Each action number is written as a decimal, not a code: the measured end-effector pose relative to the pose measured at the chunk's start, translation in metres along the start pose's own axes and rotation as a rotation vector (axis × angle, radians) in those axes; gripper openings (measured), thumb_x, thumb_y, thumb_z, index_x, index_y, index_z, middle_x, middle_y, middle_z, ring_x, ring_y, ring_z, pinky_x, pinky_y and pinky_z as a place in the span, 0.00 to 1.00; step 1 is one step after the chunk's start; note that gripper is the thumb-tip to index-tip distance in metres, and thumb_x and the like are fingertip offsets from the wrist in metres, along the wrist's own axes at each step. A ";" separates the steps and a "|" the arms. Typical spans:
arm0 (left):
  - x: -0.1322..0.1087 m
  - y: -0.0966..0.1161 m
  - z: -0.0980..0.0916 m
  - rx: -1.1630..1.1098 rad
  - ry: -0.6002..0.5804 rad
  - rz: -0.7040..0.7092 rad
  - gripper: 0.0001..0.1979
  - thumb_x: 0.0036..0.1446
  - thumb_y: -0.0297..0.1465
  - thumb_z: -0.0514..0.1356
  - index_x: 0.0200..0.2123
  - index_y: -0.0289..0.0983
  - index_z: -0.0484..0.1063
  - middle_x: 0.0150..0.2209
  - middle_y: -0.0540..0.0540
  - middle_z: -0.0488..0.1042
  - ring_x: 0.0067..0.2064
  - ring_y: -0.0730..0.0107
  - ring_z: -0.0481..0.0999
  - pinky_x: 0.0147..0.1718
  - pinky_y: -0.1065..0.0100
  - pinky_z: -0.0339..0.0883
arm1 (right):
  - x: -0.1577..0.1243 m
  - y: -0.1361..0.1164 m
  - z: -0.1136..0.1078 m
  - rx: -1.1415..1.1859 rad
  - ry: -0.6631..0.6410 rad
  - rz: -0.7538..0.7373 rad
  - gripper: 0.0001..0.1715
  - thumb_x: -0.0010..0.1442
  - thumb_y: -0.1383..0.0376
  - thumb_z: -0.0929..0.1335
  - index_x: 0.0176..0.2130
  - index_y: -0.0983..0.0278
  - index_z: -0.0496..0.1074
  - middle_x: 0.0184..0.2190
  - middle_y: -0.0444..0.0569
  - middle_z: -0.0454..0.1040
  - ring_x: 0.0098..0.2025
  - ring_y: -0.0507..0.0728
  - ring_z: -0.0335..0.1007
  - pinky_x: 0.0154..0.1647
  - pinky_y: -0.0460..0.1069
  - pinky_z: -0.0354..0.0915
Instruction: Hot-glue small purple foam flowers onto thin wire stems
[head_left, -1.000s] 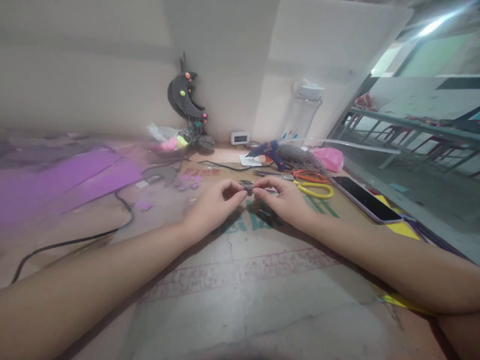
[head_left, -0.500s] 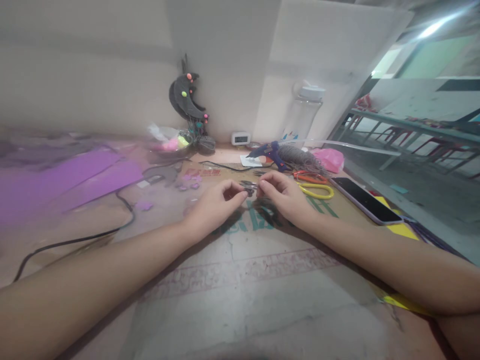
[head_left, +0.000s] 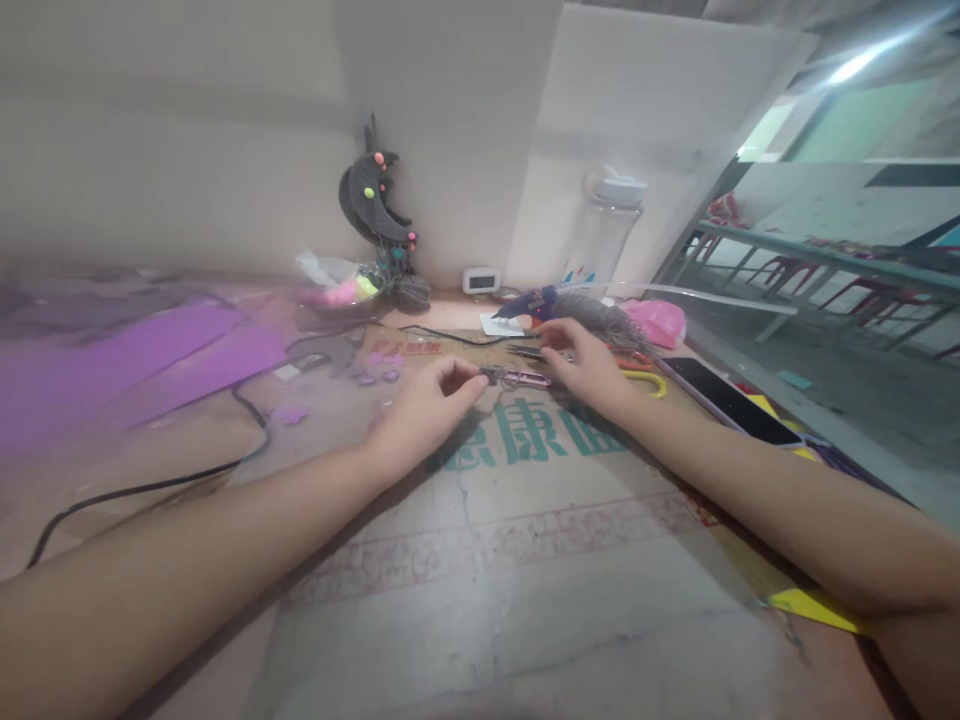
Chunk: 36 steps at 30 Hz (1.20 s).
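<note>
Piece: the small dark piece (head_left: 491, 375) sits low over the far middle of the cardboard mat (head_left: 525, 520), between our two hands.
Left hand: our left hand (head_left: 424, 410) pinches the piece's left end between thumb and forefinger. The other fingers are curled under and the wrist is down on the mat.
Right hand: our right hand (head_left: 589, 360) is just right of the piece and apart from it, its fingers loosely bent. Blur hides whether it grips anything.
Slim tool: a slim pinkish tool (head_left: 529, 378) lies just beside the piece. We cannot tell whether they touch.
Handling: we judge the piece tiny and light. A firm fingertip pinch, a planted wrist and a low height over the mat would stop a slip from sending it far.
Close by: orange scissors (head_left: 634, 355) and yellow scissors (head_left: 652, 382) lie under and beside our right hand. A blue glue gun (head_left: 534, 300) and grey yarn (head_left: 600, 315) are just beyond.
Further out: a phone (head_left: 720, 395), a pink bag (head_left: 660, 320), a water bottle (head_left: 606, 235) and a small clock (head_left: 480, 280) are to the right and back. Purple foam sheets (head_left: 150, 350) are on the left.
In the way: the scissors crowd our right hand, and a black cable (head_left: 225, 462) trails near our left forearm.
</note>
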<state>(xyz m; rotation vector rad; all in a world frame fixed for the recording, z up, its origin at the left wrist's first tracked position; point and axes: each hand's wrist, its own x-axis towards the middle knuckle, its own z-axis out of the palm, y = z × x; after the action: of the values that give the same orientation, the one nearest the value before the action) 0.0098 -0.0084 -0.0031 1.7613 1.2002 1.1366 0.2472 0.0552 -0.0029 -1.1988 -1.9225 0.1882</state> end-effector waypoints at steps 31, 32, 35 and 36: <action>0.001 -0.001 0.002 -0.016 -0.012 0.001 0.10 0.57 0.39 0.60 0.33 0.37 0.71 0.34 0.47 0.77 0.36 0.66 0.76 0.38 0.65 0.67 | 0.001 0.011 0.005 -0.093 0.001 -0.035 0.15 0.66 0.63 0.59 0.45 0.65 0.71 0.33 0.50 0.75 0.36 0.58 0.69 0.41 0.51 0.63; 0.001 -0.002 0.002 -0.026 -0.001 0.002 0.10 0.58 0.39 0.60 0.34 0.37 0.71 0.34 0.46 0.77 0.36 0.66 0.76 0.37 0.65 0.67 | 0.001 0.013 0.006 -0.117 -0.004 -0.090 0.16 0.67 0.64 0.59 0.47 0.65 0.72 0.36 0.52 0.74 0.39 0.59 0.69 0.43 0.52 0.63; -0.001 -0.002 0.003 -0.169 0.010 0.043 0.10 0.60 0.39 0.59 0.38 0.38 0.68 0.41 0.44 0.77 0.38 0.67 0.77 0.38 0.64 0.69 | -0.001 0.012 0.009 -0.219 -0.053 -0.238 0.21 0.67 0.64 0.58 0.52 0.66 0.73 0.39 0.55 0.71 0.44 0.61 0.65 0.47 0.56 0.62; -0.002 -0.001 0.004 -0.240 -0.007 0.068 0.09 0.60 0.38 0.58 0.39 0.38 0.67 0.45 0.44 0.76 0.39 0.67 0.78 0.40 0.64 0.70 | -0.002 0.011 0.009 -0.256 -0.070 -0.266 0.22 0.68 0.64 0.58 0.54 0.66 0.72 0.39 0.56 0.70 0.43 0.62 0.64 0.47 0.56 0.62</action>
<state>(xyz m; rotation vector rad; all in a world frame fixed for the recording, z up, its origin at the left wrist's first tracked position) 0.0124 -0.0105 -0.0063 1.6314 0.9615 1.2578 0.2482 0.0624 -0.0158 -1.0939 -2.1941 -0.1637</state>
